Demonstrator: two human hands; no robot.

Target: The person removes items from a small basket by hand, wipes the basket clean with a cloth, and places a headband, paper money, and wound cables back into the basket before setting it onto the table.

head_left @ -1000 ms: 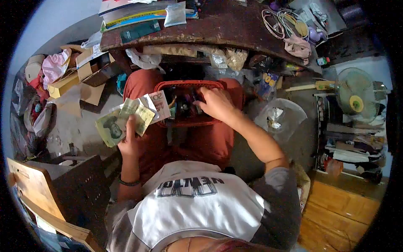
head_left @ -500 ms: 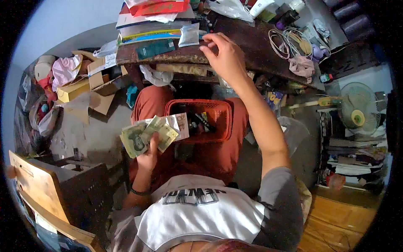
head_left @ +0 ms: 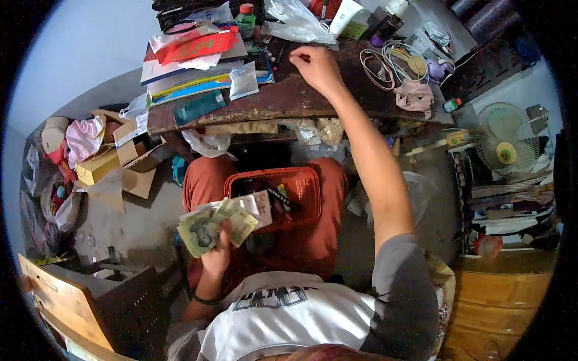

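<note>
Several banknotes [head_left: 201,231] are fanned out in my left hand [head_left: 218,253], with the thumb pressed on top of them. They overlap the left front edge of a red plastic basket [head_left: 310,207] that rests on my lap between the knees. Small dark items [head_left: 282,197] lie inside the basket. My right hand [head_left: 316,67] is stretched out over the dark wooden desk [head_left: 283,102], its fingers curled together near some small objects [head_left: 274,57]. Whatever those fingers hold, if anything, is too small to make out.
On the desk are stacked books [head_left: 186,78] with a red packet [head_left: 198,47], a white sachet [head_left: 243,80], a green bottle [head_left: 245,21], a white tube [head_left: 345,17] and coiled cables [head_left: 391,63]. Cardboard boxes [head_left: 135,144] lie left; a fan [head_left: 509,138] stands right.
My right hand has left the basket and moved forward over the desk, and its fingers have curled together. The left hand still grips the banknotes. The view has tilted up, showing more of the desk.
</note>
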